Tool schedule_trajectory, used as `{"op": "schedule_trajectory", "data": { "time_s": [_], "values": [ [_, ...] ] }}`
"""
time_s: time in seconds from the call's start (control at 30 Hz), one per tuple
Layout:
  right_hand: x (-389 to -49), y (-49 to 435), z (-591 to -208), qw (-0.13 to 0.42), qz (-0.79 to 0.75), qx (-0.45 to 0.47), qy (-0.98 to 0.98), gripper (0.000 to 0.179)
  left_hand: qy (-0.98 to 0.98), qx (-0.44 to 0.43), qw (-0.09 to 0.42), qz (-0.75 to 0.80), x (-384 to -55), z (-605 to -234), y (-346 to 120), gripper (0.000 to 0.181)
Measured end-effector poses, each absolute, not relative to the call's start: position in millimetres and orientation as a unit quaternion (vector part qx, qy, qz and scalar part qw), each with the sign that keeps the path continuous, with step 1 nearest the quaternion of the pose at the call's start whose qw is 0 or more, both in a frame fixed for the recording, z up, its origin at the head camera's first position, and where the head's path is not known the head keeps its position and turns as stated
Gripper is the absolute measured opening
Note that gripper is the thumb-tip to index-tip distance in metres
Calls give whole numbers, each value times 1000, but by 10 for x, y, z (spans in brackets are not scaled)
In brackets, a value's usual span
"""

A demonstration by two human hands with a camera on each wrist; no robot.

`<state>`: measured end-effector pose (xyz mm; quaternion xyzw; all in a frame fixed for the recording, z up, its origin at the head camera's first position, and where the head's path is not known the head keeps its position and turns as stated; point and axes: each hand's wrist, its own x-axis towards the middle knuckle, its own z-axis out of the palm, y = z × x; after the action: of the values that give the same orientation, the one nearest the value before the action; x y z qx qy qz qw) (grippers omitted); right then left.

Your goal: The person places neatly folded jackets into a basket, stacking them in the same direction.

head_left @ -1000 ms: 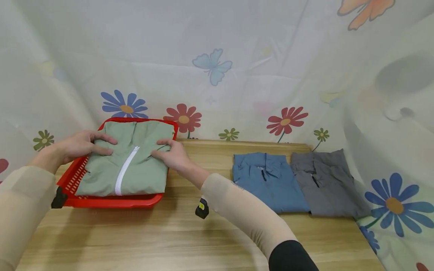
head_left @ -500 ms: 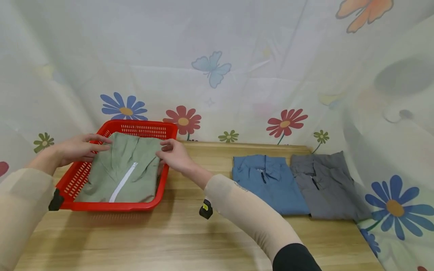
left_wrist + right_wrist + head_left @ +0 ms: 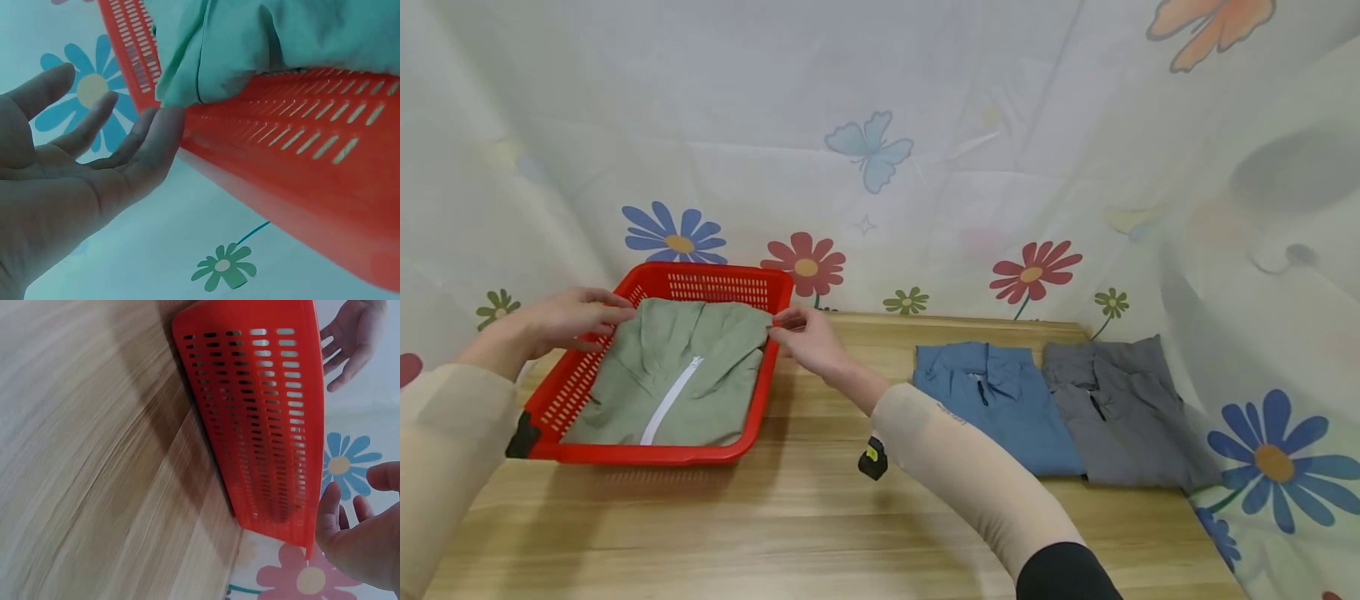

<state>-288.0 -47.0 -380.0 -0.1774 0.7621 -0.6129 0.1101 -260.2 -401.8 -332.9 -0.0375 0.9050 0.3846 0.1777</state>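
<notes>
A folded light green zip-up jacket (image 3: pixel 715 408) with a white zip lies inside a red plastic basket (image 3: pixel 647 454). My left hand (image 3: pixel 568 319) hovers at the basket's left rim, fingers loosely bent and holding nothing. In the left wrist view, the fingertips of that hand (image 3: pixel 94 169) are close to the rim and a fold of the jacket (image 3: pixel 231 50); contact is unclear. At the opposite rim is my right hand (image 3: pixel 811 337), fingertips by the jacket's upper right corner. The right wrist view shows this hand (image 3: pixel 365 537) beside the basket wall (image 3: pixel 250 412), thumb apart from the fingers.
To the right on the wooden table (image 3: pixel 820 533) lie a folded blue shirt (image 3: pixel 1000 408) and a folded grey shirt (image 3: pixel 1127 408), side by side. A flower-printed cloth (image 3: pixel 962 208) hangs behind and at both sides. A small black box (image 3: pixel 872 458) sits under my right forearm.
The green jacket has gone down from above the basket rim into the basket. Both hands have let go of it and moved outward, left hand to the left, right hand to the right.
</notes>
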Motion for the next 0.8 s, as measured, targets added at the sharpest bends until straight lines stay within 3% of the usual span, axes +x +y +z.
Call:
{"op": "schedule_trajectory", "data": {
  "time_s": [0.4, 0.8],
  "values": [
    [-2904, -163, -3905, 99, -591, -204, 774, 19, 944, 0, 134, 300, -2507, -3276, -3828, 71],
    [-2711, 241, -4017, 96, -497, -272, 818, 18, 956, 72, 102, 267, -2331, -3156, -3329, 57]
  ]
}}
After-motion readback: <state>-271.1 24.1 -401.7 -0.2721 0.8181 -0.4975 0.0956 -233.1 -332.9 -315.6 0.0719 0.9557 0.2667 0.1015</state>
